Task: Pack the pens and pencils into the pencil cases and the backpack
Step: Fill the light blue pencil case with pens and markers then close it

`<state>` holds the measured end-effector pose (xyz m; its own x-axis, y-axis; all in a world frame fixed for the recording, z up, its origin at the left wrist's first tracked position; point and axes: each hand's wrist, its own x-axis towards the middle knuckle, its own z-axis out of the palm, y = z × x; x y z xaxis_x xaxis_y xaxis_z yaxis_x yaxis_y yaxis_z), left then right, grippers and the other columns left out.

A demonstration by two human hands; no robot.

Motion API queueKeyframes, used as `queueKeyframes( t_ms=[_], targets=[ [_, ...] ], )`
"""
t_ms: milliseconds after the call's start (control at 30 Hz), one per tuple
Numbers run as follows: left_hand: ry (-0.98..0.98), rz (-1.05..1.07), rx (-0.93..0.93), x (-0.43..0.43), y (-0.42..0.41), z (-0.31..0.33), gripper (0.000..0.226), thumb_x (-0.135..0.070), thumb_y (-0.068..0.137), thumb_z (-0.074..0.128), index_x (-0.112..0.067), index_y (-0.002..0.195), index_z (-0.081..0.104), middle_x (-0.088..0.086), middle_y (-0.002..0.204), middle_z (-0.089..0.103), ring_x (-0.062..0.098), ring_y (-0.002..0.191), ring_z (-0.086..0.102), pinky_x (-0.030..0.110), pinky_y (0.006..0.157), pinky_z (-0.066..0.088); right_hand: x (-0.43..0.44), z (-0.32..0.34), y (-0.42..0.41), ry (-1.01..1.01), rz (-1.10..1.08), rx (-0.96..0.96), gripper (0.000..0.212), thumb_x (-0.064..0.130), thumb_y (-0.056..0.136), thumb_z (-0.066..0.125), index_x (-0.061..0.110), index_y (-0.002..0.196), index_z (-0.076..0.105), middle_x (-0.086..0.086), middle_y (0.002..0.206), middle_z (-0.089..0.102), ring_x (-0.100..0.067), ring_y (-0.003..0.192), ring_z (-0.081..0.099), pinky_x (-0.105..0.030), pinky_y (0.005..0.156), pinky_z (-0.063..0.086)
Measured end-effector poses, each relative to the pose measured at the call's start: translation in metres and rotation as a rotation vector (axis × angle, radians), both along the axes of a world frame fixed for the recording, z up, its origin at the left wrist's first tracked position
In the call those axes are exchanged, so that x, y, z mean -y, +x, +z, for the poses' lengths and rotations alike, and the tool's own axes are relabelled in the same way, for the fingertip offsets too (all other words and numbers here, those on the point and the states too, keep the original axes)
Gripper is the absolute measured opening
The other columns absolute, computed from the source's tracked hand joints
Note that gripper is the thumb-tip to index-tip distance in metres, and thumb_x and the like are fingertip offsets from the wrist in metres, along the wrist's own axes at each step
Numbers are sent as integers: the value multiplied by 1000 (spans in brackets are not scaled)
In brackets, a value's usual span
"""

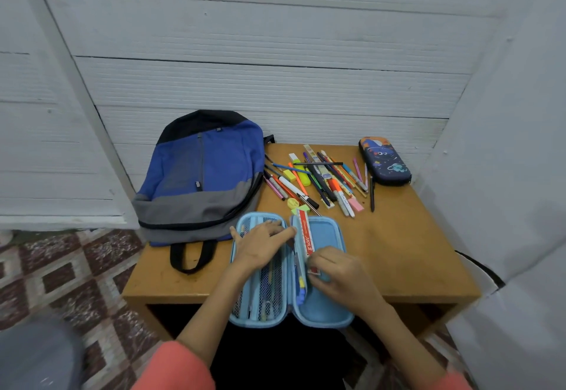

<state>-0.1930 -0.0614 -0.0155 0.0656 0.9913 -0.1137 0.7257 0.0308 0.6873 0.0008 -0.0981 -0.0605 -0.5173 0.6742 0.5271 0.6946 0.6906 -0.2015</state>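
Note:
A light-blue pencil case (327, 307) lies open at the table's front edge, its left half a mesh pocket with several pens inside. My left hand (262, 245) rests flat on that mesh half, fingers reaching toward the middle hinge. My right hand (338, 273) pinches the near end of a red-and-white ruler (306, 235) that lies along the hinge. A loose pile of pens, pencils and markers (321, 179) is spread behind the case. A dark space-print pencil case (385, 160) sits zipped at the back right. The blue and grey backpack (202, 175) lies flat at the left.
The small wooden table (407, 242) stands against a white wall, with a white panel close on the right. A pink eraser (356, 205) and a yellow sharpener (293, 203) lie near the pile. Patterned floor tiles show at the left.

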Motion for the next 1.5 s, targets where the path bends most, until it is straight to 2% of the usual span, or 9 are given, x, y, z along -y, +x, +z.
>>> queueKeyframes(
  t_ms=[100, 333, 500, 633, 733, 1000, 1100, 1233, 1500],
  targets=[
    [-5, 1, -23, 3, 1, 4, 49, -56, 95, 40, -20, 110, 70, -9, 123, 60, 18, 128, 44, 60, 111, -13, -1, 1, -1, -105, 26, 63, 10, 23, 72, 64, 15, 77, 60, 4, 82, 60, -14, 78, 57, -28, 60, 48],
    [-10, -7, -50, 8, 2, 13, 48, -53, 97, 39, -20, 115, 67, -3, 134, 57, 20, 131, 40, 59, 111, -14, 4, 6, -1, -282, 139, 57, 21, 29, 70, 74, 22, 71, 54, 19, 77, 44, 4, 75, 40, -13, 62, 30],
    [-3, -20, -47, 6, 2, 11, 33, -53, 97, 38, -30, 100, 61, -2, 134, 57, 20, 130, 41, 60, 110, -14, 0, 13, 1, -438, 172, 55, 26, 45, 71, 77, 24, 74, 63, 20, 76, 53, 4, 73, 48, -17, 64, 40],
    [-9, -16, -75, 5, 1, 9, 50, -53, 97, 37, -18, 119, 66, -3, 135, 56, 20, 131, 40, 60, 111, -13, -16, 20, 6, -558, 47, -130, 26, 27, 76, 80, 18, 100, 73, 12, 105, 67, 0, 99, 59, -23, 90, 47],
    [-8, -18, -74, 5, 1, 7, 45, -54, 97, 37, -24, 113, 66, -4, 137, 55, 19, 132, 39, 59, 110, -14, -28, 18, 7, -636, -23, 23, 49, 36, 77, 77, 20, 122, 65, 11, 132, 56, -5, 119, 51, -28, 101, 42],
    [-16, -19, -53, 3, 1, 6, 53, -54, 96, 38, -16, 121, 64, -5, 137, 54, 19, 132, 39, 60, 110, -14, -32, 19, 3, -693, -42, 122, 44, 37, 78, 76, 18, 117, 68, 12, 128, 55, -4, 114, 50, -26, 95, 43],
    [-20, -17, -35, 3, 1, 6, 51, -53, 96, 39, -17, 121, 65, -8, 139, 52, 18, 134, 37, 59, 110, -14, -42, 23, 5, -746, -59, -79, 31, 30, 80, 75, 23, 110, 70, 11, 115, 64, -1, 104, 57, -24, 92, 47],
    [-25, -21, -18, 2, 1, 4, 49, -55, 96, 39, -22, 119, 66, -11, 145, 46, 17, 137, 34, 60, 110, -16, -80, 23, 5, -492, -385, -284, 16, 17, 89, 66, 15, 104, 72, 2, 101, 70, -7, 92, 61, -28, 85, 53],
    [-29, -41, -10, 0, -1, 2, 46, -56, 95, 38, -26, 108, 71, -13, 145, 46, 15, 137, 34, 61, 110, -17, -129, 29, -30, -466, -557, -80, 14, 8, 90, 61, 11, 93, 74, -5, 92, 72, -17, 82, 65, -31, 72, 55]
  ],
)
